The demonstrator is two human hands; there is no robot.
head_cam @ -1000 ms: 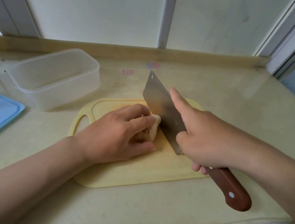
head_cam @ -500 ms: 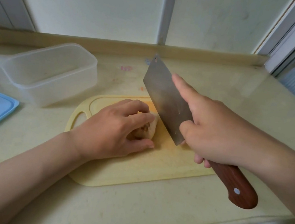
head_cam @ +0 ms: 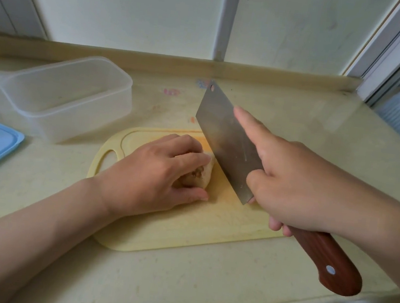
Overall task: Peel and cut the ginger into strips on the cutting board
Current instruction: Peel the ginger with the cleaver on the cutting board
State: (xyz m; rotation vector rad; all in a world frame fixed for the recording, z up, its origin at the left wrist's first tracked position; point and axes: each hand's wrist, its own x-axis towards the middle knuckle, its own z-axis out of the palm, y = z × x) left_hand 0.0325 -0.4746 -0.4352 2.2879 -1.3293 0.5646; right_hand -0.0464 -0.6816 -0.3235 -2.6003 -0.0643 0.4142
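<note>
Pale bench (head_cam: 297,128) below a window, board (head_cam: 183,235) at centre. The cleaver (head_cam: 223,139), gripped by the right hand (head_cam: 298,186), has dropped from its raised pose to 3 o'clock of the ginger (head_cam: 203,174), so another cut looks imminent. The left hand (head_cam: 155,178) clasps the ginger on the board and hides most of it. How much peel remains cannot be told.

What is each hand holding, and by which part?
Right hand grips the cleaver at its wooden handle, forefinger along the blade. Left hand holds the ginger from above.
</note>
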